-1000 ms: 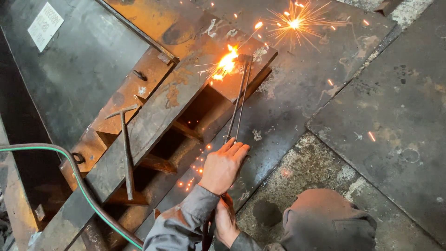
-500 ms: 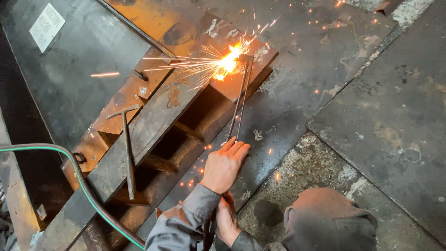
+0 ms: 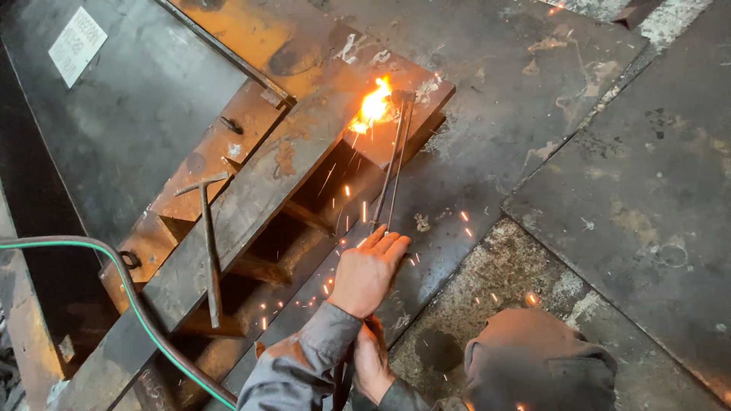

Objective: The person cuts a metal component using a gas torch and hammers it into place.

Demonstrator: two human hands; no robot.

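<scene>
Both hands clasp the cutting torch (image 3: 394, 164): left hand (image 3: 368, 272) grips the tubes, right hand (image 3: 373, 361) half hidden behind the sleeve.

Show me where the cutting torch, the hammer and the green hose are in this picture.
cutting torch (image 3: 394, 164): head view, on the middle of its long twin tubes.
hammer (image 3: 209, 251): head view, midway along its handle.
green hose (image 3: 133, 301): head view, on the curved stretch at lower left.

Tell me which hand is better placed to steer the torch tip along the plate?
Likely the left hand: it grips the cutting torch tubes farthest forward, nearest the flame. The right hand sits back at the handle, partly hidden by the left sleeve.
</scene>
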